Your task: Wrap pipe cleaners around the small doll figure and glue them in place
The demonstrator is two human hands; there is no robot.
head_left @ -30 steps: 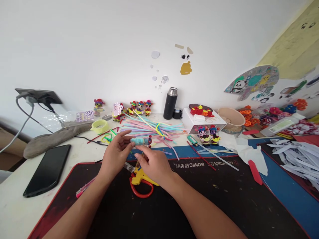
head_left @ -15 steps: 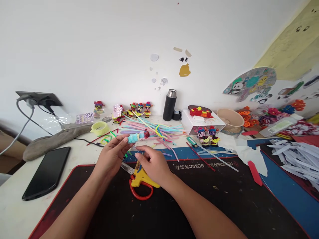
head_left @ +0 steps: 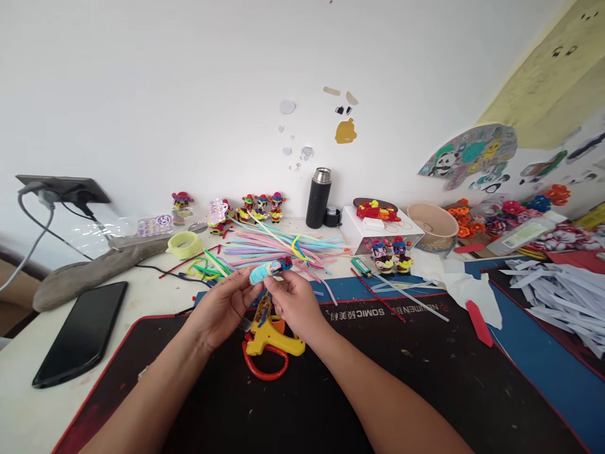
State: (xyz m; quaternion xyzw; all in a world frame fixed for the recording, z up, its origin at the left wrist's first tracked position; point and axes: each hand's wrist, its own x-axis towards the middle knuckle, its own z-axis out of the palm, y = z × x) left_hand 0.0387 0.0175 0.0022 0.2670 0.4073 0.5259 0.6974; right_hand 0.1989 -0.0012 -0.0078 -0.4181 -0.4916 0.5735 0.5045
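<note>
A small doll (head_left: 259, 272) with a fuzzy light-blue body and a dark red and blue end lies sideways between my hands, above the mat. My left hand (head_left: 222, 306) is closed on its blue end. From the other side, the thumb and fingers of my right hand (head_left: 297, 301) pinch it near the red end, hiding part of it. Below the hands a yellow glue gun (head_left: 270, 337) rests on the black mat (head_left: 331, 391). It overlaps scissors with red handles (head_left: 267, 373), whose blades are mostly covered.
Pipe cleaners (head_left: 265, 243) lie in a loose pile behind the hands. Several finished dolls (head_left: 261, 208) stand along the wall near a black thermos (head_left: 319, 198). A phone (head_left: 81, 334) is at left, a white box (head_left: 378, 230) and paper strips (head_left: 558, 299) at right.
My right hand has come up from over the glue gun and taken hold of the doll. The doll has moved slightly right and down, and the view has shifted a little.
</note>
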